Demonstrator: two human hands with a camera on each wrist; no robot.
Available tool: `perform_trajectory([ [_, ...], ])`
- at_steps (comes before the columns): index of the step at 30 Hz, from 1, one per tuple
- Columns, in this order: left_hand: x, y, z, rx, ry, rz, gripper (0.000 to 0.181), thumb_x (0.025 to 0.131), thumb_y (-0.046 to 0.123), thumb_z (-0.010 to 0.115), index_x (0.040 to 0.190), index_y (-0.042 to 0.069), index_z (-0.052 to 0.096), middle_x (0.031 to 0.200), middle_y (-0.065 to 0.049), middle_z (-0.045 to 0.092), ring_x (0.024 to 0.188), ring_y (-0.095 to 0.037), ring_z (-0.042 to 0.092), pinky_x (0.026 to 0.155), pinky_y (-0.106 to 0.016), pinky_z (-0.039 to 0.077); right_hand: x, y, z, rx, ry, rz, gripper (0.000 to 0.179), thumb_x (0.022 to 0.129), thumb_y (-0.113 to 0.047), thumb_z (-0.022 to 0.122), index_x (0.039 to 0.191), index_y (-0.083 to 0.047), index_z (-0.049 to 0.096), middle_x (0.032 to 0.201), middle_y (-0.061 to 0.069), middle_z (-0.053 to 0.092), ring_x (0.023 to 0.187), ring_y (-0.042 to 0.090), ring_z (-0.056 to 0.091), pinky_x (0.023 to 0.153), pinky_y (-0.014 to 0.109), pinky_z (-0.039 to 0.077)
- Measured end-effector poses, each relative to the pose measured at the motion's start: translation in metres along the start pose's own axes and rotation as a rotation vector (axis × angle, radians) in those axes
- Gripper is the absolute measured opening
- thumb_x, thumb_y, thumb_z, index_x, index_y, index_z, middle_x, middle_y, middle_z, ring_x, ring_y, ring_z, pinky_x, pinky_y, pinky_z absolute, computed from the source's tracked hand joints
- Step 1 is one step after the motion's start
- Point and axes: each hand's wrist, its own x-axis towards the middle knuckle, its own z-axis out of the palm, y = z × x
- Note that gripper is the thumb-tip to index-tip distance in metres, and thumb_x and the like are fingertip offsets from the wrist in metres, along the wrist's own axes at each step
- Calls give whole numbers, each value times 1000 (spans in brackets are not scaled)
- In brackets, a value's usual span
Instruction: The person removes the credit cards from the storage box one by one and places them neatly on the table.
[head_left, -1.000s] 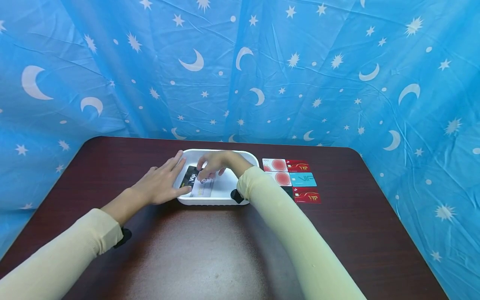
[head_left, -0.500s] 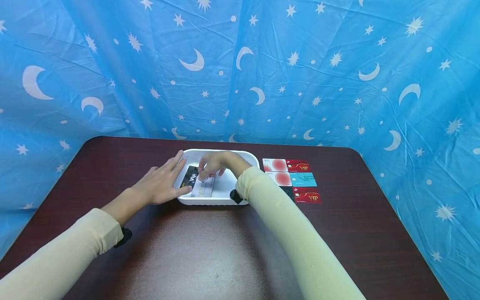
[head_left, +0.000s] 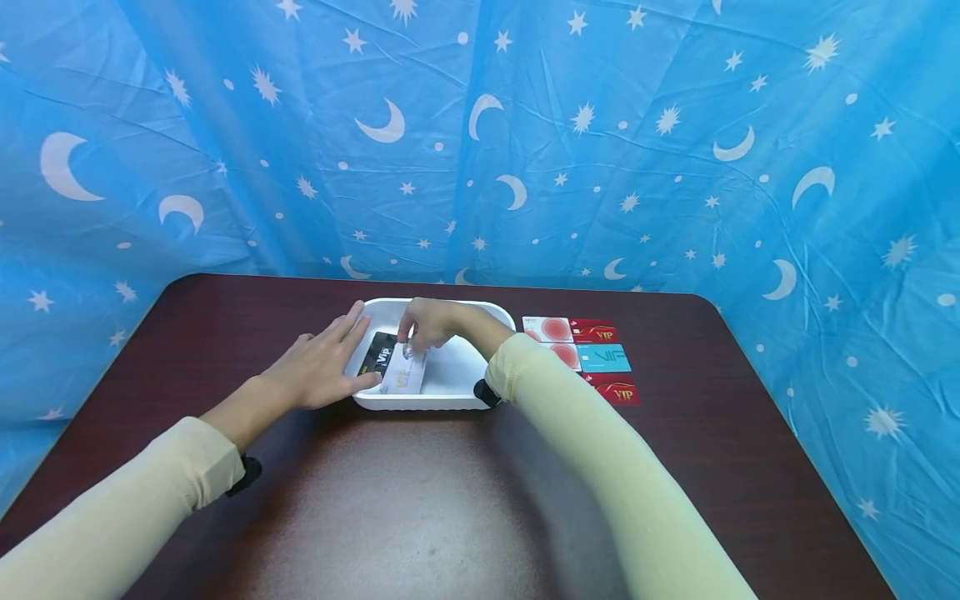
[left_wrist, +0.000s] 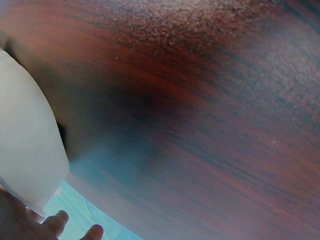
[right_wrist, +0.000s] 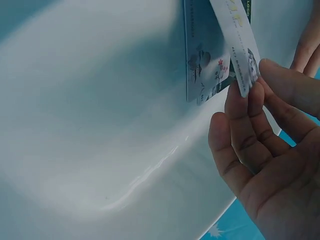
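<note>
In the head view a white tray (head_left: 457, 379) stands on the table. My left hand (head_left: 322, 362) rests against its left rim, fingers extended. Inside the tray, a white VIP card (head_left: 403, 379) is pinched at its far end between the thumb and fingers of my right hand (head_left: 435, 322). The right wrist view shows this white card (right_wrist: 235, 35) tilted up, with a card bearing a flower print (right_wrist: 200, 60) beneath it. Left of the white card lies a black VIP card (head_left: 377, 353). The left wrist view catches only the tray's outer wall (left_wrist: 30, 125) and some fingertips.
To the right of the tray, several cards lie in rows on the dark table (head_left: 712, 433): red VIP cards (head_left: 594, 331), a teal card (head_left: 605, 358) and white cards with red circles (head_left: 555, 328). A blue curtain (head_left: 480, 150) hangs behind the table.
My right fingers have lifted the far end of the white card, and its face shows more. The right forearm has shifted slightly right. My left hand stays in place.
</note>
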Motion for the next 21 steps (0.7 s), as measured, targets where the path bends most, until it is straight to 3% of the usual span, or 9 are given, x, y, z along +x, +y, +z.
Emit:
perform_trajectory([
  [6, 0, 0, 0, -8, -9, 2, 93, 92, 56, 56, 156, -2, 22, 164, -23, 9, 145, -47, 26, 99, -74, 34, -8, 7, 1, -35, -21, -63, 43, 91, 5, 63, 132, -6, 59, 107, 13, 61, 78, 15, 56, 65, 23, 49],
  [14, 0, 1, 0, -5, 0, -5, 94, 91, 55, 58, 156, -2, 21, 164, -23, 10, 144, -47, 26, 100, -73, 34, -21, 18, 2, -66, -2, -116, 40, 88, 8, 67, 125, -4, 59, 91, 12, 65, 73, 13, 53, 63, 22, 45],
  [21, 1, 1, 1, -4, 9, 3, 94, 91, 55, 58, 156, -2, 21, 164, -23, 10, 144, -47, 26, 99, -73, 35, -34, 23, 2, -85, 11, -166, 33, 90, 4, 67, 120, -4, 58, 88, 10, 63, 74, 13, 56, 64, 22, 45],
])
